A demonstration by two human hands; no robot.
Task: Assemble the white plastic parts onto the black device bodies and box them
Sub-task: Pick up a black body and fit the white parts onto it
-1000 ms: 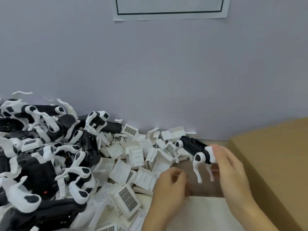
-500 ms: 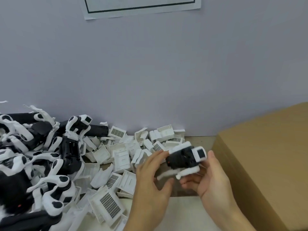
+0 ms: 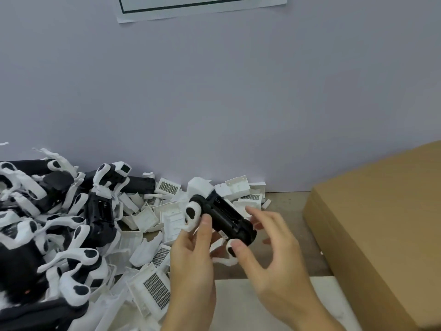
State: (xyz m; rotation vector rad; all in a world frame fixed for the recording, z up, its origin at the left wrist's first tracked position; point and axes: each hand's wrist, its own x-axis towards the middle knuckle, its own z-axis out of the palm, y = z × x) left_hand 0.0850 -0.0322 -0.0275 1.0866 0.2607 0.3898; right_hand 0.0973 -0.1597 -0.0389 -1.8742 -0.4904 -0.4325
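A black device body (image 3: 224,218) with white legs and a white head lies belly-up in the air above the table. My left hand (image 3: 193,263) grips its front end, thumb beside a white leg joint. My right hand (image 3: 274,259) cups the rear end: the thumb touches the rear leg joint and the fingers are spread loosely beside the body. Loose white plastic covers (image 3: 148,216), some with grilles, lie heaped against the wall just left of my hands.
Several black bodies with white legs (image 3: 100,211) are piled at the left. A closed brown cardboard box (image 3: 381,223) fills the right side. A white mat (image 3: 238,302) lies under my wrists. A grey wall with a paper sheet (image 3: 202,5) stands behind.
The device was turned from standing on its legs to belly-up. My left hand came up from the table and took its front end, and my right hand loosened around the rear.
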